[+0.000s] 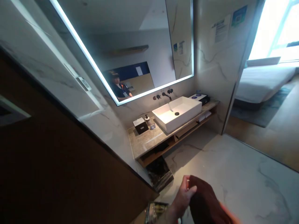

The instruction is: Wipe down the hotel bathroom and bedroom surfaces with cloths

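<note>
The cloth point(202, 197), held over the floor point(252, 177) out from the counter's point(149, 140) front edge, is pinched between the left hand's point(183, 198) thumb and fingers, apparently to stop it slipping, while I cannot tell the right hand's grip.

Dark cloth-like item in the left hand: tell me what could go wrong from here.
Held near one edge by the left hand, the dark cloth-like item might slip and drop onto the marbled floor. Swung over the counter, it could tip the clear glass standing beside the soap dispenser.
</note>
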`<state>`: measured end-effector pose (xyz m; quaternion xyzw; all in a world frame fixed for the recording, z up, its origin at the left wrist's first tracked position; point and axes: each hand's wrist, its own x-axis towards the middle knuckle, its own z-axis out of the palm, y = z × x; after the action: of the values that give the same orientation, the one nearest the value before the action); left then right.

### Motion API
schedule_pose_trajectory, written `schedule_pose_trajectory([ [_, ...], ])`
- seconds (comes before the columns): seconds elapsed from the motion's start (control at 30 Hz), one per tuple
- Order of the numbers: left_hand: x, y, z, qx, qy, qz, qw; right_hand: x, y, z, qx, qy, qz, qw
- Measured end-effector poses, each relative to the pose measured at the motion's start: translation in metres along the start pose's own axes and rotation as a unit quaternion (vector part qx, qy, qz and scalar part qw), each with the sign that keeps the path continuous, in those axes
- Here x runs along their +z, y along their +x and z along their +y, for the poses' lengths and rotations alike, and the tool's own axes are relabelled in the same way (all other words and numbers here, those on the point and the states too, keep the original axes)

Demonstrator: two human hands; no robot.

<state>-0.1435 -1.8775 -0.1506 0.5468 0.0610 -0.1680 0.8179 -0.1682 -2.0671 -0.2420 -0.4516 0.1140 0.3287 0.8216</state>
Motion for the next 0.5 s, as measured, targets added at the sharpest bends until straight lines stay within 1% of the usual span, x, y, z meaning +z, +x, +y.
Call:
schedule_pose_trajectory([
  [0.07, -0.001, 0.018, 0.006, -0.012, 0.020, 0.038, 0.999, -0.005, 0.000, -0.049, 0.016, 0.035, 0.023, 0.999],
  [0.13, -0.006, 0.037, 0.008, -0.035, 0.042, 0.073, 0.996, 0.000, 0.012, -0.097, 0.009, 0.062, 0.061, 0.996],
  [0.2, -0.015, 0.055, 0.012, -0.047, 0.065, 0.101, 0.992, 0.009, 0.037, -0.144, -0.011, 0.069, 0.074, 0.995],
  [0.27, -0.032, 0.074, 0.022, -0.036, 0.091, 0.122, 0.988, 0.019, 0.071, -0.194, -0.037, 0.037, 0.060, 0.997],
  [0.33, -0.059, 0.095, 0.035, -0.020, 0.103, 0.147, 0.984, 0.032, 0.111, -0.251, -0.073, -0.027, 0.051, 0.996],
  [0.4, -0.095, 0.121, 0.050, -0.007, 0.091, 0.178, 0.980, 0.050, 0.155, -0.316, -0.133, -0.098, 0.049, 0.985],
  [0.47, -0.137, 0.152, 0.067, 0.006, 0.070, 0.220, 0.973, 0.074, 0.205, -0.385, -0.211, -0.166, 0.043, 0.962],
  [0.5, -0.157, 0.170, 0.077, 0.014, 0.064, 0.245, 0.967, 0.089, 0.232, -0.418, -0.256, -0.198, 0.040, 0.945],
])
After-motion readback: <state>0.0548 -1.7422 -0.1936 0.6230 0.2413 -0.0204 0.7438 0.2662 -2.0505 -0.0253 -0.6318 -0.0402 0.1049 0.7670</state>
